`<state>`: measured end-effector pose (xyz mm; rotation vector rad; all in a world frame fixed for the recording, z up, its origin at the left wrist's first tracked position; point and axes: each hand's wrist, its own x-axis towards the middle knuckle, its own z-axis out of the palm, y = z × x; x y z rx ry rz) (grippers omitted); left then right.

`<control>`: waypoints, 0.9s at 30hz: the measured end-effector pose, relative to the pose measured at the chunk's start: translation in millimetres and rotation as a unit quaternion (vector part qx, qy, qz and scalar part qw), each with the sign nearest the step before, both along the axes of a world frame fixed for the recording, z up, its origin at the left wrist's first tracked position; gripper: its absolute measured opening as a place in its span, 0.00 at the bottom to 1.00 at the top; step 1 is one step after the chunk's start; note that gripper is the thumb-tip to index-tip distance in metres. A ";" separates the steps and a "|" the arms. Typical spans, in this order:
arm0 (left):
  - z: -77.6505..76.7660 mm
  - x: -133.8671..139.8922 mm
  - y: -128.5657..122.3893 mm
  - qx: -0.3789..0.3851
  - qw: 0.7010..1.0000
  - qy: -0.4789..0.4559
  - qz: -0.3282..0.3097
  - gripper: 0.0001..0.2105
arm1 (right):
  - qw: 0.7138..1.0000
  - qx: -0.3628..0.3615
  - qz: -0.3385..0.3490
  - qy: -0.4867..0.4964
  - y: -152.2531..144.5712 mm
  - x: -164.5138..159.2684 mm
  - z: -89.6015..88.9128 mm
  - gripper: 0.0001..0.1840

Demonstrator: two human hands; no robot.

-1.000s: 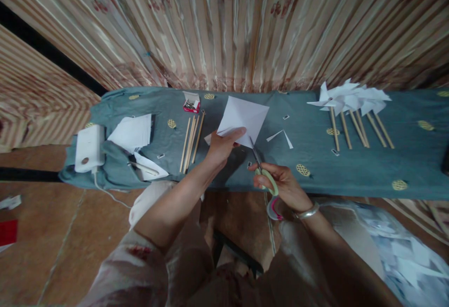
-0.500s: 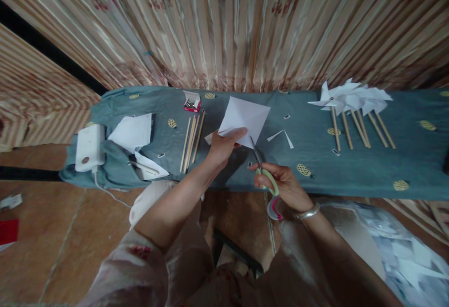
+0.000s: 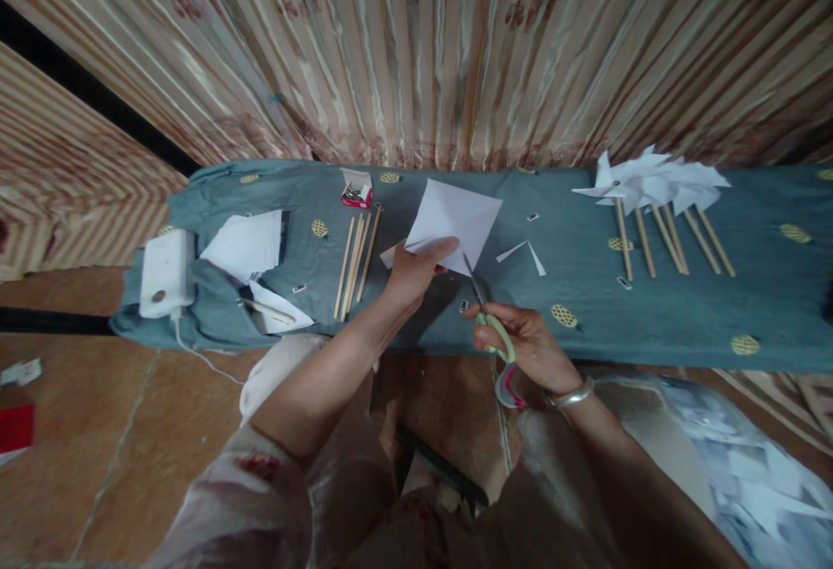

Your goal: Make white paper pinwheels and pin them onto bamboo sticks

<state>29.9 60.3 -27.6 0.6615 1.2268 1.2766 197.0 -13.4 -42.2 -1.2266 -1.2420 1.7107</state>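
My left hand [image 3: 416, 272] grips a white paper square [image 3: 454, 215] near its lower left edge, thumb on top and fingers underneath. The paper is held above the cloth, one corner pointing toward me. In my right hand [image 3: 521, 339] is a pair of scissors [image 3: 495, 335] with light green handles. Their blades meet the paper close to its near corner; how far they are spread is hard to see. Two thin paper strips [image 3: 534, 258] lie to the right of the square. Several wooden sticks [image 3: 357, 264] lie left of my left hand.
A small red box [image 3: 357, 192] of metal pins stands behind the sticks. Farther left are stacked paper sheets [image 3: 245, 241] and a white corded device [image 3: 167, 274]. Several paper pinwheels [image 3: 657, 183] on sticks lie at right. A plastic bag [image 3: 748, 474] of papers sits below the table's right part.
Hardly anything differs. The scissors have shifted very slightly at the paper's near corner; my left hand keeps the same hold.
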 end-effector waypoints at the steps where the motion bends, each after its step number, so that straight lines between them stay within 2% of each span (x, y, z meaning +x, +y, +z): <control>1: 0.4 0.2 0.0 -0.004 1.000 -0.001 0.002 0.10 | 1.000 -0.002 -0.001 0.001 -0.1 0.0 -0.8 0.22; 9: 5.7 -0.6 -3.6 0.008 0.999 -0.031 -0.018 0.08 | 1.000 -0.015 -0.012 0.008 0.0 0.2 -1.4 0.23; 20: 3.1 1.6 -5.4 0.007 0.999 0.002 -0.048 0.06 | 1.000 0.010 -0.002 -0.006 2.1 1.8 3.1 0.24; 27: 1.3 0.8 -4.6 0.014 0.999 -0.001 -0.052 0.07 | 1.000 -0.004 -0.007 0.000 1.7 1.0 3.9 0.23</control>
